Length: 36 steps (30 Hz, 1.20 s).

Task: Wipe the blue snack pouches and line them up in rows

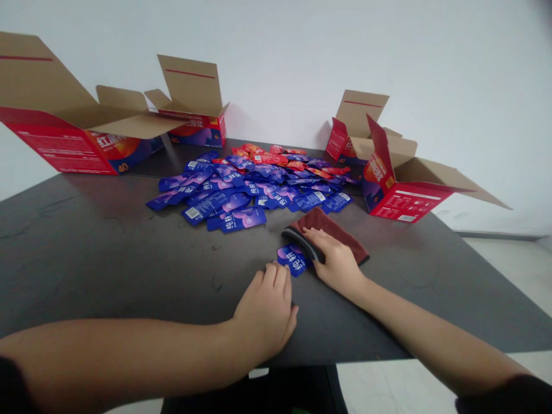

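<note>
A blue sachet [292,260] with white characters lies flat on the dark table in front of me. The fingertips of my left hand [268,307] press its near left edge; those fingers are bent and close together, with the thumb lower down. My right hand [338,261] is closed over a reddish-brown cloth [332,227] with a thick black and grey edge. This folded edge rests over the right side of the sachet and hides part of it.
Beyond my hands lies a heap of blue sachets [241,195], with red sachets [271,158] toward its back. Open red-and-blue cartons stand on the left [64,146], back left [198,132], back right [338,141] and right [401,198]. A white wall [276,69] rises behind.
</note>
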Tool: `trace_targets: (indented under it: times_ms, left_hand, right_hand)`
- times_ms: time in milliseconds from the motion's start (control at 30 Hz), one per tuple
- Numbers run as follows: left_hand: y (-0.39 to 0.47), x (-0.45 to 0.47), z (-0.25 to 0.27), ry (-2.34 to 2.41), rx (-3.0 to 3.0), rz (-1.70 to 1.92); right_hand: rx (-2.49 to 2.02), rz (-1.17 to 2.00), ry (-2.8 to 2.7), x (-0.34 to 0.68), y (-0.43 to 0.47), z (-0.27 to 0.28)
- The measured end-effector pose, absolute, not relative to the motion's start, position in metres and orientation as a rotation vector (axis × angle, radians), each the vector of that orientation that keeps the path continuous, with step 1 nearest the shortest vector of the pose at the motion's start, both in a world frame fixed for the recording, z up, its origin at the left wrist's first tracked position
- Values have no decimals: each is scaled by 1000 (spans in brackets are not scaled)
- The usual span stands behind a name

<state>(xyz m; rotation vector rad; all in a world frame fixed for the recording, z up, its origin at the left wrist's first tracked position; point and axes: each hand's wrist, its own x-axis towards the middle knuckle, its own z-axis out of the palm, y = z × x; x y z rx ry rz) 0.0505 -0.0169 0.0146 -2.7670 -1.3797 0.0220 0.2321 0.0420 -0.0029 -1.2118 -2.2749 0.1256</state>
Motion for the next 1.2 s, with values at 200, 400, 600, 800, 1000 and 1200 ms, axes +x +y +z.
trace_targets:
  times_ms: [200, 400, 600, 800, 1000, 1200]
  left_hand:
    - [-18, 51, 14, -1355, -2753, 55]
    - [-22, 52, 15, -1442, -2671, 147]
    - [-20, 53, 17, -1444, -2673, 142]
    - [-18, 52, 15, -1404, -2755, 53]
    - [-19, 51, 14, -1361, -2741, 70]
    - [-21, 52, 9, -1443, -2703, 87]
  right_hand:
    - [-1114, 236, -2350, 234, 47, -2]
    - [-1039, 202, -2401, 235, 44, -3]
    - [-1196, 135, -2263, 231, 42, -1]
    - [-1010, 199, -2449, 230, 40, 0]
    - [-1079, 142, -2402, 233, 43, -1]
    - [-1214, 117, -2290, 233, 45, -1]
